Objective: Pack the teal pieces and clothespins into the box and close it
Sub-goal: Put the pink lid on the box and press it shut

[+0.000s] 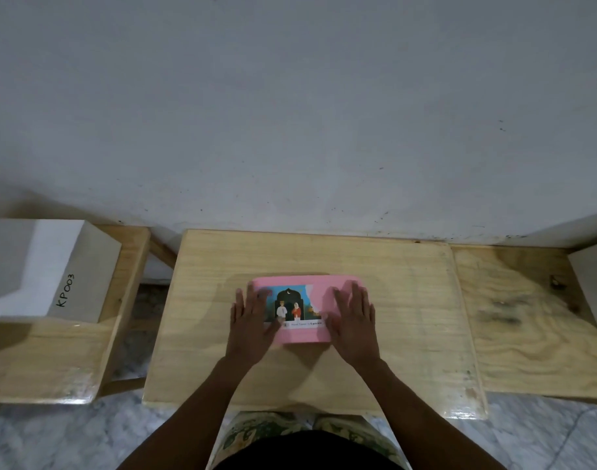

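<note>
At the far left, a white box (36, 269) is seen on a low wooden bench (53, 361), close to its back edge. The marking "KP003" is written by hand in black on the side of this box that faces the table.

In the middle stands a wooden table (409, 317), pushed against a grey-white wall (290, 113). The pink box (302, 310) lies near the centre of the table, a little towards the front edge, and its lid is closed. On the lid a picture is printed: two figures under a dark arch with a crescent, on a blue ground. Under the picture a white strip with small writing is seen, but it is too small to be read.

The left hand (251, 325) is laid flat on the left part of the lid, with the fingers spread and pointing to the wall. The right hand (353, 322) is laid flat in the same way on the right part of the lid, fingers spread. Nothing is pinched by either hand. The two side edges of the box are covered by the hands.

To the right, a second wooden board (527, 334) with dark stains touches the table. At its far right edge a part of another white box (595, 286) is seen.
</note>
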